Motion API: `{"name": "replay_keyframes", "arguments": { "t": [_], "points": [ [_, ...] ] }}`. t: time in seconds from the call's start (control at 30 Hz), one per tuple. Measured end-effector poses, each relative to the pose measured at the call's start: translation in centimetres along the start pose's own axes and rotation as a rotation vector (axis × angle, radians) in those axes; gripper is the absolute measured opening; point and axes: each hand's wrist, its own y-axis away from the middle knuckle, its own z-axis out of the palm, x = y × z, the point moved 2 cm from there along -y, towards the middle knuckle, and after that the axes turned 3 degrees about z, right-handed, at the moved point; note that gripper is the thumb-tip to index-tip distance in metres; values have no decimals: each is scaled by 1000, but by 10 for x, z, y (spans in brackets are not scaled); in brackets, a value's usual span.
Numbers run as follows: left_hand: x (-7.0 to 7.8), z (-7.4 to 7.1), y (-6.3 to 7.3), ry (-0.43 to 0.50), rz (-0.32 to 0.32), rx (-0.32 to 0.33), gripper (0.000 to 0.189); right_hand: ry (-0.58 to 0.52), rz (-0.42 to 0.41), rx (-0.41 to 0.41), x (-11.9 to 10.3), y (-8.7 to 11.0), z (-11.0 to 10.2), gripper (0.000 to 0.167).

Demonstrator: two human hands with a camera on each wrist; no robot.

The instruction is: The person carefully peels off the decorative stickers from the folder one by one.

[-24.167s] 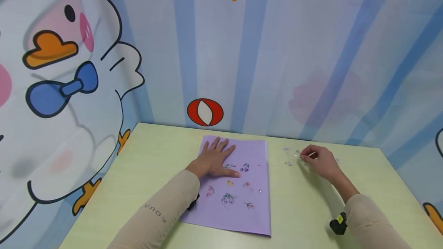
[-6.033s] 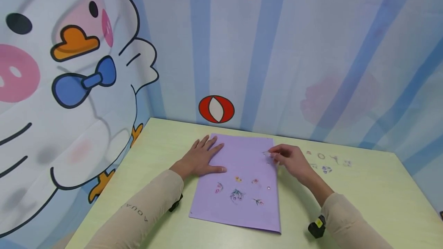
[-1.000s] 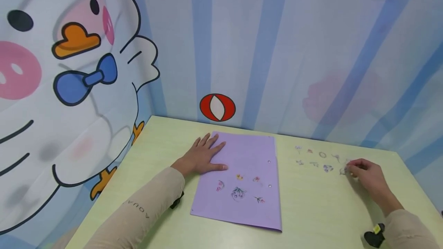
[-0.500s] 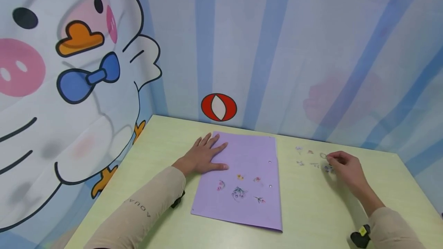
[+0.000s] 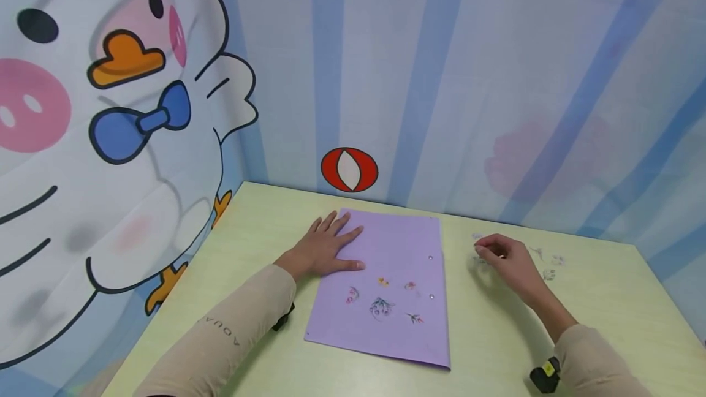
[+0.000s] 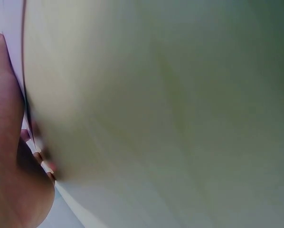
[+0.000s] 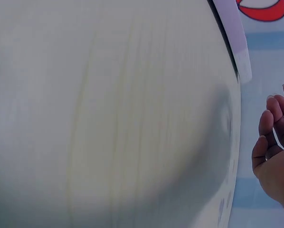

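Note:
A purple booklet point(image 5: 386, 348) lies flat on the table, with several small flower stickers point(image 5: 381, 307) on its lower half. My left hand point(image 5: 322, 253) rests on its upper left part, fingers spread and flat. My right hand point(image 5: 507, 262) hovers just right of the booklet, over a group of clear flower stickers laid on the table. Its fingers are loosely bent, and I see nothing held between them. Below its fingertips shows a faint sticker point(image 5: 480, 263). A leafy sticker point(image 5: 548, 274) lies farther right; the hand hides some of the others.
The pale yellow table point(image 5: 496, 348) ends at the back against a striped blue backdrop point(image 5: 353, 78) with a cartoon duck point(image 5: 132, 121). Two small round fasteners point(image 5: 431, 296) sit along the booklet's right edge. Other stickers point(image 5: 558, 260) lie near the table's back right.
Stickers from the booklet's upper part now lie on the table at right. In the last second my right hand left the leafy sticker and moved left. My left hand stays on the booklet.

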Motion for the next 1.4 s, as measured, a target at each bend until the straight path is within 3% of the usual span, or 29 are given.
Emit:
{"name": "replay_keyframes", "arguments": {
  "t": [0.3,0.67,1.4],
  "points": [
    [2,0,0,8,3,-8,94,10,-50,-58,-20,-5,37,22],
    [1,-1,0,-4,0,-8,94,-13,-80,-81,-41,-12,53,14],
    [0,-2,0,2,-5,-16,96,25,-204,-276,-81,-14,105,17]
  ]
}}
